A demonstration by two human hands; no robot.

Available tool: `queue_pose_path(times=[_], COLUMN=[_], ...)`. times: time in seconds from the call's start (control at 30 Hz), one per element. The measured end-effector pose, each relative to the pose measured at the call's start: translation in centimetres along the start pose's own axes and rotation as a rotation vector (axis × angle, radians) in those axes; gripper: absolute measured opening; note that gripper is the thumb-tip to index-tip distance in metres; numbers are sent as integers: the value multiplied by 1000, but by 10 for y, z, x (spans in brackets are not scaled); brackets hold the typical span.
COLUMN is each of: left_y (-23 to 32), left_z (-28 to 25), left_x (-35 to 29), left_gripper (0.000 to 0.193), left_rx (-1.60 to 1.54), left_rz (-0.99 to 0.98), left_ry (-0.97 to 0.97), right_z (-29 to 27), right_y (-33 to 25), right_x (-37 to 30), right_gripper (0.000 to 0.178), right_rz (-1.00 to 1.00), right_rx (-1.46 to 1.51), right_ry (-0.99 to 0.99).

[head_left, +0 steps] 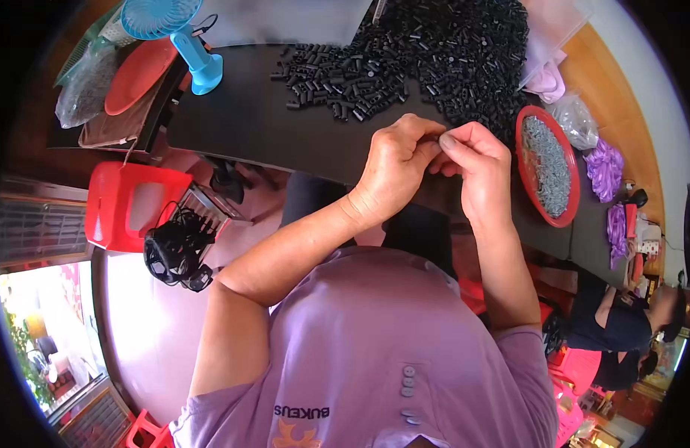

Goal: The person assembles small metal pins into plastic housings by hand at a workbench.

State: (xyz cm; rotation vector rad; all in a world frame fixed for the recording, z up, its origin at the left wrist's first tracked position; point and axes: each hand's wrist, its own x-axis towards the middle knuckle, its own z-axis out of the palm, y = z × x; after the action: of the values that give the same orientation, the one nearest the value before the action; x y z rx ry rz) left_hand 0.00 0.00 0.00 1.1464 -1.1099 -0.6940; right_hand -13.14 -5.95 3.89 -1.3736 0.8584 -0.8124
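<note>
Black pieces (472, 56), small and shaped like short tubes, lie in a big heap on the dark table (240, 123), just past the person's hands. From where I stand, the left hand (401, 160) has its thumb and finger pressed close, and the right hand (483, 160) is bent the same way, with its thumb tip right up against the left fingers. They look like they are pinching something tiny, but the fingers hide it, so I can't tell what it is or which way it points. My guess is that this is a close fingertip step on one small part. The next move seems to need a firm, steady pinch from both hands. In the heap, the long sides go every which way. One piece at the left edge lies almost side to side. Near the right hand sits a red tray (556, 220) of little grey bits (550, 164).
</note>
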Motion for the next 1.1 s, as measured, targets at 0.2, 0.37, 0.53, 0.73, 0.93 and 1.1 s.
queue_pose_path(times=[0.2,0.37,0.53,0.73,0.93,1.1], left_y=[0,-5,-4,-6,-5,1], left_z=[-1,-1,-2,-5,-8,-15], left_x=[2,-2,-1,1,2,7], left_gripper=[7,7,9,8,8,11], left_rx=[-4,89,141,17,-59,-274], left_rz=[-23,143,221,83,-3,-219], left_ry=[16,67,-36,-68,-93,-140], right_z=[6,-2,-24,-7,15,17], right_y=[3,-8,-25,-17,-10,-8], right_x=[4,12,62,102,130,140], right_gripper=[11,17,7,8,12,15], right_rz=[-53,-106,-292,-600,-648,-581], right_rx=[7,-168,-449,-1067,-1244,-1343], right_ry=[32,20,-12,-137,-224,-301])
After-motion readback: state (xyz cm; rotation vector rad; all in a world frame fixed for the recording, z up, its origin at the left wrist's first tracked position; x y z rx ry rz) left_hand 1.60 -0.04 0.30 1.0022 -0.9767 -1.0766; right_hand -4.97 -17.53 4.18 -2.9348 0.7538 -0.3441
